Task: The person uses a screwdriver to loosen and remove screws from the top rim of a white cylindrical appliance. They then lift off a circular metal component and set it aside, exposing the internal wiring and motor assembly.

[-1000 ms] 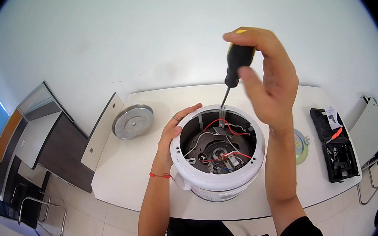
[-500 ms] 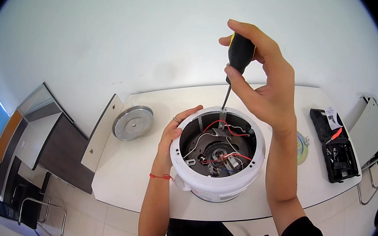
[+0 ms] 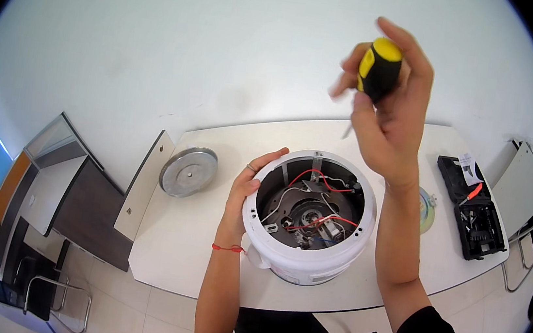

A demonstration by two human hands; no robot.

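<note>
One screwdriver (image 3: pixel 380 71)'s now off white housing (image 3: pixel 299 257) at 12 o'clock, turning prob. paused; R hand (image 3: pixel 396 128) fingers half-curled round it, L hand (image 3: pixel 246 187)'s clasping housing's 10 o'clock side.

A screwdriver (image 3: pixel 380 71) seemingly tilts above the open white housing (image 3: pixel 304 255).

No legible text
The white housing (image 3: pixel 309 257) and the paper (image 3: pixel 468 168) in the black case (image 3: pixel 446 171) bear print too small to read.
</note>
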